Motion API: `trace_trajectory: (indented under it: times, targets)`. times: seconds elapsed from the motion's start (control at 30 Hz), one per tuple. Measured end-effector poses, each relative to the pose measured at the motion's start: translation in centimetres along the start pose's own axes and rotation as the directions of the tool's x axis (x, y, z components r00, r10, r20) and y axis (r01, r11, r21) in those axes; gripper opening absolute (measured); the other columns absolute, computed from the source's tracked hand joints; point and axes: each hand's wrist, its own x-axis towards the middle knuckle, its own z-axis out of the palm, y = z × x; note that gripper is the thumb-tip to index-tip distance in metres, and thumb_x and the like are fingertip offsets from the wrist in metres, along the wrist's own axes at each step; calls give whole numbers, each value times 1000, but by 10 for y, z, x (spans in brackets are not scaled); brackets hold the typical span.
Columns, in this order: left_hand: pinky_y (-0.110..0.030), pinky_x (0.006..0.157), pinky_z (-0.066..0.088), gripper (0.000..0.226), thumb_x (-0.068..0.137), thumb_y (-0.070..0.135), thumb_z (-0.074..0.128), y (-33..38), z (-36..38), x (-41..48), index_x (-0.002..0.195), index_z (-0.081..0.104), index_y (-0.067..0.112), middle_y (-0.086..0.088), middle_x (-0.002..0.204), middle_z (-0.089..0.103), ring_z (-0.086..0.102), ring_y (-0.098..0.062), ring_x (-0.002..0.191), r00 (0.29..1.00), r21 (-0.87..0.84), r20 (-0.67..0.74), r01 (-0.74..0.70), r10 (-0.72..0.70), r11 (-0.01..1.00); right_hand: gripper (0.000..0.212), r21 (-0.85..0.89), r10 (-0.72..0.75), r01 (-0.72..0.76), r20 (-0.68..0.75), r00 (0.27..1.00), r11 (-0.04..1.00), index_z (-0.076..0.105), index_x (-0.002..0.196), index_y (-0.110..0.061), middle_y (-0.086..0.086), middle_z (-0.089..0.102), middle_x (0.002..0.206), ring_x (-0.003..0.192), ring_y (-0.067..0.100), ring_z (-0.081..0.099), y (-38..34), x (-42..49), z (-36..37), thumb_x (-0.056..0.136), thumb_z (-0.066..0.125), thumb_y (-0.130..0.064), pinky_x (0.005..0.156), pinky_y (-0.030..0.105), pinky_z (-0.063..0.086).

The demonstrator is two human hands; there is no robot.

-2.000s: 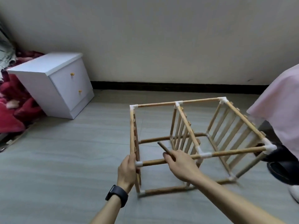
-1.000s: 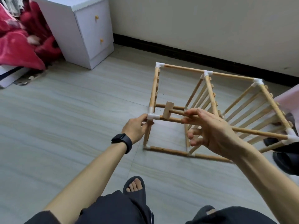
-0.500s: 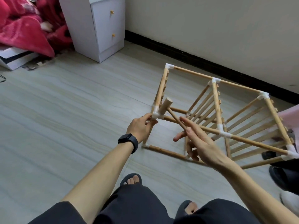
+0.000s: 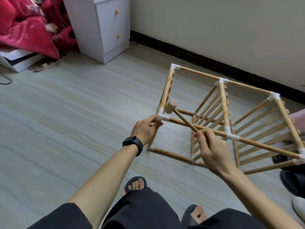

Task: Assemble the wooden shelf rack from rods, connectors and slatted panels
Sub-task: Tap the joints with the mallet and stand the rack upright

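Lying at your eleven o'clock, a red blanket (image 4: 24, 27) is heaped beside a white two-drawer nightstand (image 4: 102, 30) that stands on the pale floor (image 4: 66, 113). Your left hand (image 4: 145, 129), with a black smartwatch (image 4: 132, 144) on its wrist, pinches the white corner connector (image 4: 160, 117), fingers curled at the joint where the near top rod meets the upright. The small wooden mallet (image 4: 171, 105) has its round head just beside that connector, at its one o'clock; you cannot tell whether it touches. Its thin handle slants toward four o'clock, crossing the near rod, into your right hand (image 4: 212, 151), whose fingers and thumb are closed round the handle's end. The wooden shelf rack (image 4: 224, 103) lies on its side on the floor at your one o'clock, three slatted panels standing between its long rods. At three o'clock, another person's dark shoe (image 4: 293, 182) sits by the rack's end.
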Motion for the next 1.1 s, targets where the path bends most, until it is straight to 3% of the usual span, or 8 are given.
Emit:
trace_trajectory:
  times: [0.1, 0.2, 0.47, 0.6, 0.73, 0.83, 0.97, 1.1]
  targets:
    - [-39, 81, 59, 34, 97, 49, 56, -1, 1, 0, 126, 64, 33, 3, 108, 74, 68, -18, 103, 1000, -1, -6, 8, -8, 1000, 28, -157, -113, 115, 21, 993, 981, 60, 92, -20, -4, 58, 60, 47, 14, 53, -4, 1, 6, 103, 41, -38, 42, 22, 38]
    - [-35, 83, 58, 31, 96, 49, 58, -1, 2, 2, 121, 67, 33, 6, 109, 74, 68, -16, 104, 999, -17, -19, 30, -31, 999, 29, -288, 6, 35, 140, 990, 957, 56, 87, -22, -5, 60, 63, 52, 11, 57, -2, 6, 10, 106, 38, -35, 51, 36, 50]
    - [-30, 72, 55, 33, 96, 45, 59, -2, 1, 1, 124, 67, 30, 5, 105, 73, 67, -16, 96, 1000, -28, -6, 10, -10, 1000, 33, -17, -240, 240, -98, 966, 971, 49, 82, -21, -7, 44, 53, 45, 15, 49, -14, 15, -1, 109, 33, -32, 37, 20, 34]
    - [-28, 73, 54, 30, 96, 48, 58, -4, 0, 3, 119, 69, 33, 4, 105, 74, 66, -13, 99, 1000, -21, -3, 20, -20, 1000, 36, -249, -33, 87, 216, 976, 965, 46, 84, -23, 2, 54, 56, 46, 23, 53, -6, 12, 6, 106, 27, -45, 44, 44, 47]
    - [-30, 67, 56, 33, 95, 49, 58, -5, 0, 3, 120, 68, 31, 2, 101, 74, 66, -14, 88, 1000, -17, -5, 2, -2, 1000, 37, -38, -152, 150, -57, 987, 988, 48, 83, -24, 2, 51, 54, 47, 22, 52, -8, 15, 6, 107, 28, -43, 38, 34, 41]
    - [-31, 73, 57, 32, 95, 50, 57, -5, 0, 4, 119, 69, 32, 4, 102, 74, 60, -6, 90, 1000, -17, -5, 19, -19, 1000, 43, -203, -45, 80, 175, 984, 976, 48, 81, -25, 1, 54, 54, 47, 21, 55, -7, 19, 6, 103, 24, -53, 39, 32, 43]
    - [-28, 67, 54, 32, 95, 48, 58, -6, 1, 5, 121, 68, 31, 5, 103, 73, 66, -14, 92, 1000, -35, 7, 14, -14, 999, 40, -96, -166, 163, -21, 986, 982, 50, 83, -19, 0, 51, 55, 47, 20, 52, -11, 20, 3, 107, 28, -42, 40, 33, 43]
    - [-29, 75, 56, 28, 95, 50, 59, -6, 2, 6, 115, 70, 34, 7, 105, 74, 66, -10, 99, 999, -36, 1, 35, -35, 999, 36, -294, -48, 99, 175, 983, 951, 49, 83, -22, 0, 55, 57, 46, 17, 52, -12, 20, 7, 106, 30, -43, 46, 44, 49]
